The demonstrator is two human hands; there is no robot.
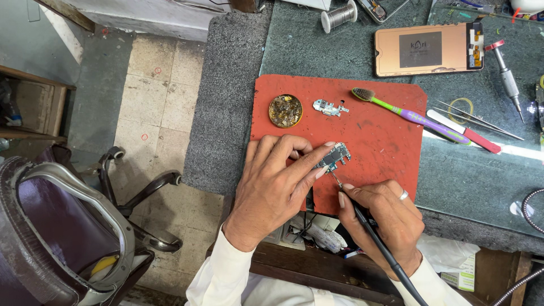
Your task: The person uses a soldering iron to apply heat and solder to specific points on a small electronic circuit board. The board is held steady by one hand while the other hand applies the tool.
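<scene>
Left hand (272, 190): lies on the near edge of the red mat (385, 141), fingers bent, thumb and forefinger pinching the small circuit board (334, 157) to hold it in place.
Right hand (385, 218): clenched around the black soldering iron (368, 226) like a pen, a ring on one finger; the iron's thin tip meets the near edge of the circuit board.
Circuit board: small, dark with metal shields, flat on the red mat near its front edge, between the two hands.
Soldering iron cord: runs back from the right hand toward the person's body and off the bottom of the view.
Red mat: lies on the dark green table (481, 181), worn and stained.
Round tin (285, 110): at the mat's far left, filled with brownish flux-like residue.
Small metal part (330, 107): just right of the tin, well apart from the board.
Toothbrush (408, 115): green and purple, lying slantwise across the mat's far right edge.
Tweezers (476, 120): on the table right of the mat, beside a white and red tool (464, 131).
Phone housing (429, 50): copper-coloured, open face up, at the table's far side.
Screwdriver (506, 73): right of the phone housing.
Solder spool (339, 16): at the table's far edge.
Office chair (68, 226): on the floor at left, dark purple seat.
</scene>
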